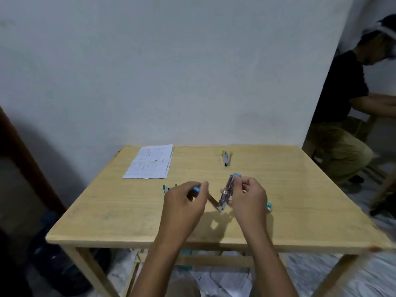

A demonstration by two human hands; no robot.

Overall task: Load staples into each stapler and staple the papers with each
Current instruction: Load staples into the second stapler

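A blue stapler (226,192) is held swung open in a V above the wooden table (120,213). My left hand (183,207) grips its lower arm by the blue end. My right hand (249,198) pinches the upper arm, whose metal staple channel faces me. A yellow stapler (226,157) lies at the back of the table. A teal stapler (169,188) shows partly behind my left hand. A small teal box (269,206) peeks out to the right of my right hand. A stack of printed papers (150,162) lies at the back left.
The table stands against a white wall. Another person (342,116) sits at the right, beside the table's far right corner. Papers and dark bags lie on the floor under and left of the table.
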